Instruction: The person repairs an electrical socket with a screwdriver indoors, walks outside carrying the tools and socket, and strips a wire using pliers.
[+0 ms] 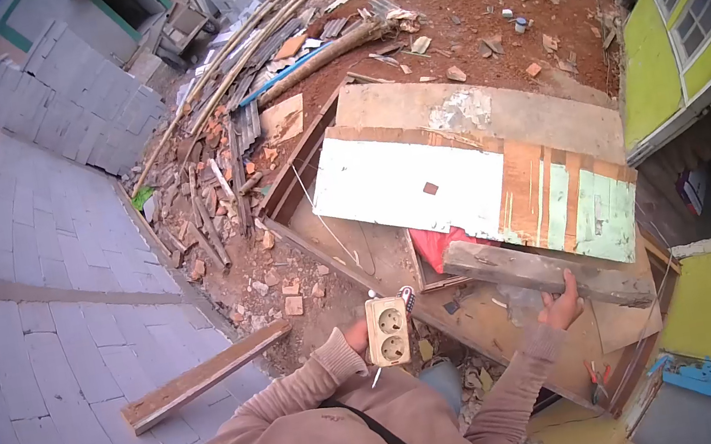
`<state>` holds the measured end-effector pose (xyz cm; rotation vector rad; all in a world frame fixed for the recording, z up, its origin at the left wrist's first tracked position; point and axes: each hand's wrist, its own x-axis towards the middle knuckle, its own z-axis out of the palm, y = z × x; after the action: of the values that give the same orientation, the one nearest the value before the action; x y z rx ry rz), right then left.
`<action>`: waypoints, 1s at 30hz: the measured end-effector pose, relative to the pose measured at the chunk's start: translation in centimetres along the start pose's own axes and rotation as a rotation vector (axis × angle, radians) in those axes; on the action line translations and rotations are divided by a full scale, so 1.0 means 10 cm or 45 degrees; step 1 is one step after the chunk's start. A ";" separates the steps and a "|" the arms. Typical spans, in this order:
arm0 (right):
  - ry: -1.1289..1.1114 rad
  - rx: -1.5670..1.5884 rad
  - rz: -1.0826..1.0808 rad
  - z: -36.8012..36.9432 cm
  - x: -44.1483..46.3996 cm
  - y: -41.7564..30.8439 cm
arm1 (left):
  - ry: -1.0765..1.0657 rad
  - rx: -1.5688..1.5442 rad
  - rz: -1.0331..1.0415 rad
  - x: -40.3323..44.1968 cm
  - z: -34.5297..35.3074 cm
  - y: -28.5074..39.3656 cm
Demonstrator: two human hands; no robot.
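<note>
My left hand (pixel 358 336), mostly hidden behind my sleeve and what it holds, is closed on a cream double power socket (pixel 388 333) in front of my chest. The socket has two round outlets facing up. A dark, ridged piece (pixel 408 298) shows at its upper right edge; I cannot tell what it is. My right hand (pixel 562 305) grips the lower edge of a weathered wooden plank (pixel 543 273), fingers over its face. The plank slants over a large wooden panel (pixel 475 319), just below a white-painted board (pixel 410 180).
Red-handled pliers (pixel 598 372) lie on the panel at lower right. A grey block wall (pixel 69 364) runs along the left, with a timber piece (pixel 207 377) across it. Rubble and bamboo poles (pixel 250 42) lie ahead. A yellow-green wall (pixel 674 46) stands right.
</note>
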<state>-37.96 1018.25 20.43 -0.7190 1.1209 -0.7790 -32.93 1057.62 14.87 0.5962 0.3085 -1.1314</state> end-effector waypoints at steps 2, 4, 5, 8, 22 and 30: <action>-0.219 0.013 -0.114 1.05 -0.42 -0.04 | -0.008 0.025 0.021 -0.15 -0.03 0.11; -0.736 0.003 -0.216 2.31 -1.18 0.04 | 0.029 0.032 0.058 -0.35 0.02 0.23; -1.185 -0.161 -0.211 2.77 -1.45 0.11 | 0.069 0.058 0.067 -0.41 0.05 0.31; -1.351 -0.473 -0.932 3.26 -2.31 0.14 | 0.194 0.007 0.215 -0.52 0.10 0.45; -0.195 -1.550 -0.348 -0.52 -1.38 1.34 | -0.064 0.083 -0.143 0.14 0.38 0.97; -0.042 -1.606 -0.774 -0.46 -0.45 -0.52 | -0.410 0.058 -0.365 0.67 0.61 1.21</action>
<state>-44.38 1018.69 25.69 -2.1879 1.3209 -0.4606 -19.58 1052.51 19.82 0.4077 0.0914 -1.4917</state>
